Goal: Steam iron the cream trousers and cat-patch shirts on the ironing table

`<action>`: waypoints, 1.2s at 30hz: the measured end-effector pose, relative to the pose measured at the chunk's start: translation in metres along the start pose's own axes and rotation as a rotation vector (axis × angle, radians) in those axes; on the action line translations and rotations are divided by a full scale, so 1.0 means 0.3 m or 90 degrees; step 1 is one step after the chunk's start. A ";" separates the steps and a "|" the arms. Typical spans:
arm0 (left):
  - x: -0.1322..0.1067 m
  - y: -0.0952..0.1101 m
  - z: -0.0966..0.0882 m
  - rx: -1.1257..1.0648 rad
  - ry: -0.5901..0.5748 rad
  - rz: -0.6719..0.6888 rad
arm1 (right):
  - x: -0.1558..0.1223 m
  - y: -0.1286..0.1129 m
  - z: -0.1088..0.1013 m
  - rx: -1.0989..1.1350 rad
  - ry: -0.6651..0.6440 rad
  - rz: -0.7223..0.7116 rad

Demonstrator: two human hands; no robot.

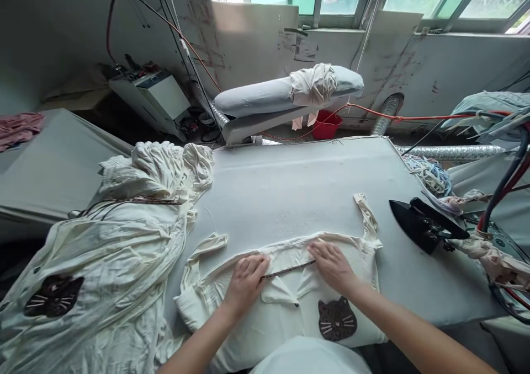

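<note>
Now, on the pale counter [298, 192], I see a cream cat-patched garment [290, 321] partly hidden by the worker's clothing [310, 357]. Left hand [248, 277] and right hand [331, 262] rest along its dark trim [287, 271]; I cannot tell whether either grip pinches. Similar fabric [128, 252] runs off-frame left; the far wall [447, 65] bears an illegible patch [305, 48].

The dark strip [289, 270] runs out of sight beneath the left hand [245, 279] and right hand [331, 261]; pink cloth [19, 130] is cut off at left.
</note>
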State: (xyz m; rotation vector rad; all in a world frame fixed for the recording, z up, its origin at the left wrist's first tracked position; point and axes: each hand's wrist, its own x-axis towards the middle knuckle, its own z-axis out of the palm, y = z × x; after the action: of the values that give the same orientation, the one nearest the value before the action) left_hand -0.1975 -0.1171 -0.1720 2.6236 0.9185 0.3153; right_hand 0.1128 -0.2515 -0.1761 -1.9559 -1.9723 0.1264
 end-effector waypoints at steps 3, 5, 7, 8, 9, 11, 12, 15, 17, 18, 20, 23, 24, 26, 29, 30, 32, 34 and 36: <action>0.114 0.006 -0.023 -0.058 -0.083 -0.036 | 0.120 -0.006 -0.032 0.079 -0.115 0.059; 0.197 0.015 -0.048 -0.025 -0.149 -0.165 | 0.199 -0.025 -0.040 0.046 -0.133 0.196; 0.267 0.048 -0.059 0.068 -0.183 -0.241 | 0.238 -0.071 -0.015 -0.014 -0.095 0.232; 0.290 0.073 -0.054 0.106 -0.183 -0.232 | 0.238 -0.101 0.012 -0.029 -0.065 0.193; 0.302 0.098 -0.041 0.126 -0.174 -0.197 | 0.225 -0.132 0.046 -0.031 -0.034 0.130; 0.292 0.134 -0.001 0.131 -0.139 -0.126 | 0.176 -0.177 0.126 -0.024 0.030 0.016; 0.273 0.136 0.020 0.127 -0.115 -0.116 | 0.149 -0.182 0.162 -0.019 0.061 -0.004; 0.207 0.066 0.053 0.067 -0.051 -0.085 | 0.119 -0.117 0.207 -0.006 0.131 0.079; 0.196 -0.011 0.033 -0.033 -0.047 -0.028 | 0.161 -0.041 0.167 0.028 0.089 0.162; 0.209 -0.046 0.012 -0.080 -0.056 -0.022 | 0.196 -0.009 0.132 0.042 0.045 0.196; 0.271 -0.090 -0.037 -0.139 -0.092 -0.097 | 0.276 0.019 0.052 0.038 -0.023 0.245; 0.391 -0.091 -0.085 -0.181 -0.207 -0.230 | 0.385 -0.065 -0.003 0.076 -0.046 0.230; 0.414 -0.085 -0.091 -0.195 -0.234 -0.248 | 0.418 -0.122 0.008 0.153 -0.089 0.226; 0.407 -0.089 -0.095 -0.215 -0.232 -0.267 | 0.482 -0.252 0.069 0.363 -0.230 0.255; 0.279 -0.164 -0.117 -0.142 -0.196 -0.303 | 0.560 -0.405 0.176 0.526 -0.335 0.356; 0.228 -0.201 -0.131 -0.093 -0.194 -0.301 | 0.574 -0.431 0.194 0.527 -0.320 0.381; 0.164 -0.257 -0.163 -0.016 -0.137 -0.273 | 0.573 -0.443 0.186 0.519 -0.290 0.394; 0.185 -0.246 -0.179 -0.031 0.002 -0.217 | 0.528 -0.406 0.124 0.517 -0.248 0.364; 0.288 -0.138 -0.155 -0.131 0.084 -0.178 | 0.444 -0.323 0.033 0.499 -0.140 0.325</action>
State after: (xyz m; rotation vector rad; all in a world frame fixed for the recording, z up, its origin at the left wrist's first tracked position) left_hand -0.1693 -0.0206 -0.1372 2.2740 1.2100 0.4869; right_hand 0.0206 -0.1227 -0.1300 -1.8592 -1.1757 1.0963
